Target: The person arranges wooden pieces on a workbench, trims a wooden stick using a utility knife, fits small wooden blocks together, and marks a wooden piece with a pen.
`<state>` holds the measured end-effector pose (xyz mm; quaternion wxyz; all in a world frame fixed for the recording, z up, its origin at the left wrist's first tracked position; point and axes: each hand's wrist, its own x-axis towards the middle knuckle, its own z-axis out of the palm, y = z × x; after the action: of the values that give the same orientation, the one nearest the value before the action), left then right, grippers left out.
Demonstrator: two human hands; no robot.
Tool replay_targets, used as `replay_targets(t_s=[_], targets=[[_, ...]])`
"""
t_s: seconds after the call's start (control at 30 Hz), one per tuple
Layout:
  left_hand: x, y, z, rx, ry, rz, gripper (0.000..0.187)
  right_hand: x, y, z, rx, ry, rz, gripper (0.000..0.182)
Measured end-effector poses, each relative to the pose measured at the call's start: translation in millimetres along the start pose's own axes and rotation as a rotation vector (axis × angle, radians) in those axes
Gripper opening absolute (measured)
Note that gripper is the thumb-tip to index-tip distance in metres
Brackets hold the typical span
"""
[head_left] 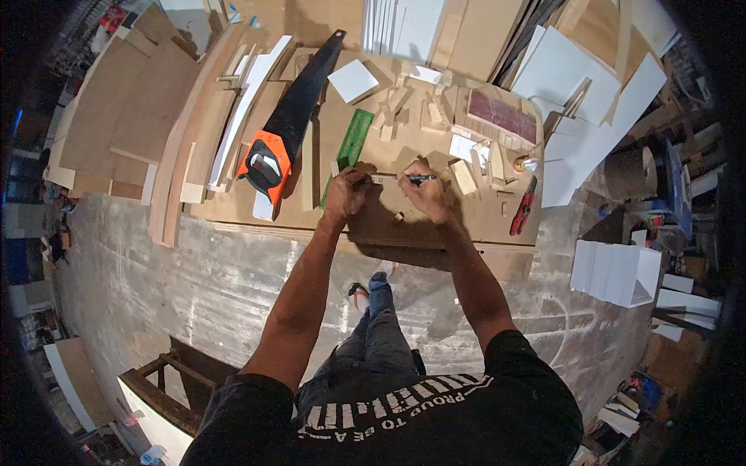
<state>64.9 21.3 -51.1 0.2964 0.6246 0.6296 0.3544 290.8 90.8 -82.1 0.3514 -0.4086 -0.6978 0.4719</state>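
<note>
My right hand (424, 196) is closed around a dark pen (422, 178), which lies crosswise in the fingers over the workbench. My left hand (345, 196) has its fingers curled at the left end of a thin, narrow strip (382, 177). That strip runs between both hands, and its ends are partly hidden by fingers. Just beyond my left hand lies a green ruler-like bar (357, 137). A small wooden block (463, 177) sits to the right of my right hand. On the bench nearer to me is a tiny wood offcut (399, 217).
A handsaw (268, 161) with an orange and black handle lies at the left beside long boards (203, 132). Several wood offcuts and a white square piece (353, 81) are at the back. A red utility knife (523, 206) rests near the workbench's (497, 225) right edge.
</note>
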Motion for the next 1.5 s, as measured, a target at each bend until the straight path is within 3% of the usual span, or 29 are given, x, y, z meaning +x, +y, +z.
replay_targets(t_s=[0.47, 0.57, 0.67, 0.87, 1.07, 1.17, 1.27, 1.37, 1.43, 1.5], targets=[[0, 5, 0, 0.027, 0.034, 0.056, 0.032, 6, -13, -1, -0.168, 0.041, -0.232, 0.014], [-1, 0, 3, 0.012, 0.059, 0.064, 0.033, 7, -21, -6, -0.141, -0.076, -0.085, 0.013], [0, 0, 5, -0.001, 0.037, 0.022, 0.033, 6, -26, -11, -0.063, -0.125, -0.07, 0.012], [2, 0, 2, -0.021, 0.047, 0.016, 0.032, 8, -21, -11, -0.128, -0.116, -0.125, 0.008], [0, 2, 4, -0.055, 0.038, 0.022, 0.031, 2, -40, -11, -0.042, -0.093, -0.002, 0.01], [0, -7, 5, -0.023, 0.038, 0.019, 0.032, 7, -21, -9, -0.167, -0.132, 0.008, 0.01], [1, -3, 7, -0.002, 0.047, 0.033, 0.032, 8, -21, -8, -0.045, -0.159, -0.05, 0.01], [0, 2, 0, -0.02, 0.015, 0.036, 0.033, -7, -44, -16, 0.3, 0.003, 0.223, 0.01], [-1, 10, -3, -0.021, -0.008, -0.04, 0.035, -14, -38, -18, 0.435, 0.115, 0.135, 0.011], [-1, 16, -5, -0.001, 0.033, 0.045, 0.037, -22, -31, -22, 0.464, 0.132, 0.115, 0.015]])
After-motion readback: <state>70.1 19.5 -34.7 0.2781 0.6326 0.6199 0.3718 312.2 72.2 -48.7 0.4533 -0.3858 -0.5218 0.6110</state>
